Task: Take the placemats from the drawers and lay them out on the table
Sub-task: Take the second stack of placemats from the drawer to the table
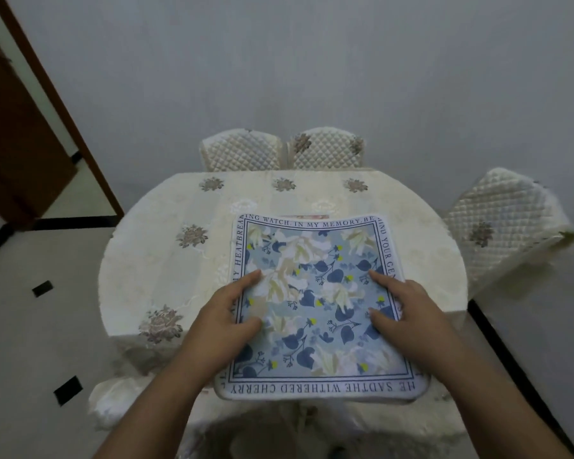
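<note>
Gripping the blue floral square cloth placemat [315, 303] by both side edges, my left hand [222, 323] and right hand [411, 316] keep it flat above the cream-clothed round table [166, 260].

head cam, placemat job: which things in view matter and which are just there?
In the job:
- blue floral placemat, held at both side edges
- left hand, right hand
- table
- edge of something pinkish under the mat's far side, perhaps another mat

Just there:
- three quilted chairs
- door
</note>
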Motion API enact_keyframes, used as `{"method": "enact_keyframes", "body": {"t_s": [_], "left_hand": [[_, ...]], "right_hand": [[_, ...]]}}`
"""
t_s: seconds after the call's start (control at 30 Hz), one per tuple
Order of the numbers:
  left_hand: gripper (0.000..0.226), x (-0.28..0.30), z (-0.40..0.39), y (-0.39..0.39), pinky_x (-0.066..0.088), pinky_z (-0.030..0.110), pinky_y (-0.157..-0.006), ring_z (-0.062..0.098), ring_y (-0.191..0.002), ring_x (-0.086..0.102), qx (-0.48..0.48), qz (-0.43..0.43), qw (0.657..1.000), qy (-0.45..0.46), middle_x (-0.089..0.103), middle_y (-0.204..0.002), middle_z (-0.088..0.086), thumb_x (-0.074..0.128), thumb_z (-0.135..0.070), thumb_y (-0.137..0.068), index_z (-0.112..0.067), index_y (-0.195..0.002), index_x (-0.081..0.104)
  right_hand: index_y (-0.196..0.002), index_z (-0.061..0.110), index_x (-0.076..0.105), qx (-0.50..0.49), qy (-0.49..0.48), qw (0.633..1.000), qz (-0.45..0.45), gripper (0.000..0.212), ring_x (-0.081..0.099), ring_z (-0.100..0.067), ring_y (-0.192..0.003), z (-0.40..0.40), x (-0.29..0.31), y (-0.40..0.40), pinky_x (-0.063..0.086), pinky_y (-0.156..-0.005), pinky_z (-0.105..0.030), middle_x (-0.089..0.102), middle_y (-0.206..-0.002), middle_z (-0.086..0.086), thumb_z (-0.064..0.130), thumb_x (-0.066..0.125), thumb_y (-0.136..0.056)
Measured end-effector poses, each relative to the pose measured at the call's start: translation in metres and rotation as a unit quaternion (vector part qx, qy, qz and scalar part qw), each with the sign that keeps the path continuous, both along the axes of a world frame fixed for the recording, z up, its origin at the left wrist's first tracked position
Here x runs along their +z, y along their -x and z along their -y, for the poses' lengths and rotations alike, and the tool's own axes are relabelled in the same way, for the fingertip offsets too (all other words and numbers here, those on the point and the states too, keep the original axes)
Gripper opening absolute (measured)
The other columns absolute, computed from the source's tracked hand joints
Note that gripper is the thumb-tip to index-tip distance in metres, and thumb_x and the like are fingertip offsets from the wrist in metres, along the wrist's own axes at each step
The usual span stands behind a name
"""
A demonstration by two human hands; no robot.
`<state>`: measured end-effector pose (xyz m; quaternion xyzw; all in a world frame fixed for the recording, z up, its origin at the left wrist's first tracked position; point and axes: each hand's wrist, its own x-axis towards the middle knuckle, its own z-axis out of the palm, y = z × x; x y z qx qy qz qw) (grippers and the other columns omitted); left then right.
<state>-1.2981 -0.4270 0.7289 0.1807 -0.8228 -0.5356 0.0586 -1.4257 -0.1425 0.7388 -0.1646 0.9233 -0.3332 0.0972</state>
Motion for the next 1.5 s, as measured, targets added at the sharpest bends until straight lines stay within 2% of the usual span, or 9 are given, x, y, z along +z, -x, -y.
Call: {"method": "enact_keyframes", "body": {"t_s": [0.1,0.27,0.5,0.7,0.8,0.9,1.0,1.07,1.5], "left_hand": [[0.071,-0.008,0.005,0.035,0.061,0.034,-0.081,0.010,-0.110,0.064,0.010,0.020,1.000,-0.002,0.043,-0.143,-0.018,0.067,-0.011,-0.090,-0.062,-0.136,0.047],[0.072,-0.050,0.019,0.103,0.062,0.040,-0.081,0.020,-0.111,0.065,0.052,0.056,0.997,-0.006,0.040,-0.145,-0.013,0.064,-0.005,-0.092,-0.059,-0.136,0.047],[0.050,-0.120,0.049,0.217,0.062,0.034,-0.083,0.014,-0.104,0.066,0.114,0.073,0.990,-0.027,0.058,-0.134,-0.004,0.067,-0.007,-0.095,-0.047,-0.124,0.061],[0.047,-0.170,0.083,0.312,0.060,0.035,-0.084,0.021,-0.108,0.064,0.124,0.073,0.988,-0.048,0.059,-0.134,0.001,0.057,-0.001,-0.099,-0.039,-0.125,0.064],[0.043,-0.191,0.101,0.347,0.062,0.036,-0.080,0.016,-0.098,0.068,0.134,0.035,0.988,-0.063,0.067,-0.123,0.002,0.057,-0.005,-0.099,-0.042,-0.120,0.064],[0.039,-0.229,0.121,0.364,0.057,0.041,-0.096,0.014,-0.123,0.060,0.076,0.041,0.996,-0.034,0.059,-0.137,-0.004,0.070,-0.028,-0.095,-0.048,-0.125,0.056],[0.091,-0.279,0.131,0.352,0.029,0.041,-0.122,0.004,-0.149,0.018,-0.039,0.138,0.988,0.059,0.011,-0.164,-0.020,0.078,-0.071,-0.070,-0.049,-0.148,0.037],[0.109,-0.304,0.131,0.333,0.032,0.033,-0.119,-0.002,-0.149,0.011,-0.074,0.123,0.980,0.138,-0.008,-0.164,-0.026,0.078,-0.079,-0.061,-0.050,-0.153,0.028],[0.088,-0.336,0.119,0.317,0.036,0.027,-0.112,0.011,-0.141,0.041,0.001,0.009,0.969,0.245,0.024,-0.164,-0.012,0.079,-0.064,-0.073,-0.039,-0.149,0.044]], "right_hand": [[-0.146,0.048,0.036,0.040,0.010,0.998,0.041,0.066,0.050,-0.002,-0.097,0.008,-0.014,0.053,0.041,-0.078,-0.017,0.041,-0.124,0.007,0.029,0.066,-0.091],[-0.141,0.046,0.042,0.087,0.028,0.992,0.084,0.064,0.043,-0.004,-0.113,0.022,-0.055,0.143,0.039,-0.096,-0.019,0.037,-0.132,0.009,0.020,0.067,-0.089],[-0.122,0.032,0.065,0.042,0.038,0.994,0.097,0.049,0.050,-0.011,-0.118,0.057,-0.139,0.254,0.037,-0.096,-0.021,0.049,-0.124,0.007,0.001,0.066,-0.085],[-0.095,0.051,0.067,-0.015,0.077,0.993,0.088,0.050,0.047,-0.021,-0.134,0.096,-0.214,0.329,0.040,-0.112,-0.047,0.054,-0.138,-0.002,0.002,0.065,-0.083],[-0.101,0.053,0.067,-0.032,0.102,0.992,0.072,0.046,0.043,-0.021,-0.139,0.110,-0.239,0.361,0.040,-0.112,-0.051,0.048,-0.148,-0.001,0.008,0.064,-0.088],[-0.119,0.046,0.062,-0.018,0.089,0.995,0.042,0.033,0.029,-0.018,-0.148,0.111,-0.265,0.377,0.032,-0.118,-0.049,0.033,-0.159,0.000,0.023,0.066,-0.095],[-0.142,0.038,0.049,0.005,0.045,0.997,0.067,0.069,0.015,-0.016,-0.153,0.094,-0.306,0.369,0.023,-0.121,-0.047,0.020,-0.165,-0.005,0.055,0.075,-0.081],[-0.150,0.033,0.041,0.067,0.017,0.997,0.039,0.099,0.019,-0.022,-0.152,0.078,-0.335,0.360,0.027,-0.120,-0.052,0.023,-0.164,-0.007,0.075,0.075,-0.067],[-0.159,0.027,0.021,0.061,-0.016,0.996,-0.065,0.115,0.029,-0.019,-0.148,0.074,-0.357,0.349,0.034,-0.118,-0.045,0.034,-0.160,-0.002,0.081,0.067,-0.068]]}}
